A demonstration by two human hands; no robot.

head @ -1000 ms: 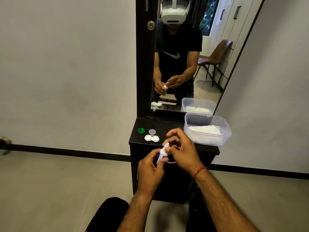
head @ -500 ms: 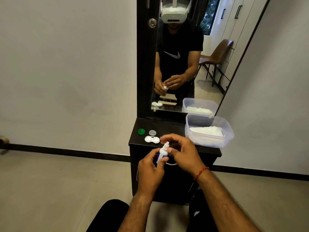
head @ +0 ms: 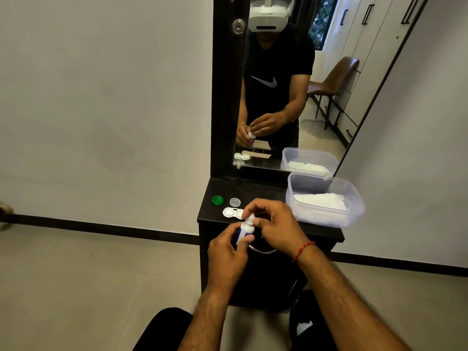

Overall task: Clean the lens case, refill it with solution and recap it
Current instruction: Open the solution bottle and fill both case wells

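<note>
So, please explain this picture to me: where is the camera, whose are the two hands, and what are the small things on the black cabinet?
There is no machine here. A person wears one camera on the head. It looks forward and down, so both arms come in from the bottom edge. The mirror shows the same person from the front. The left hand grips a small white bottle, and the right hand pinches its top. On the black cabinet lie an open white lens case, with a green cap and a clear cap just behind it. To the right stands a clear plastic box holding white material, perhaps tissue.
</note>
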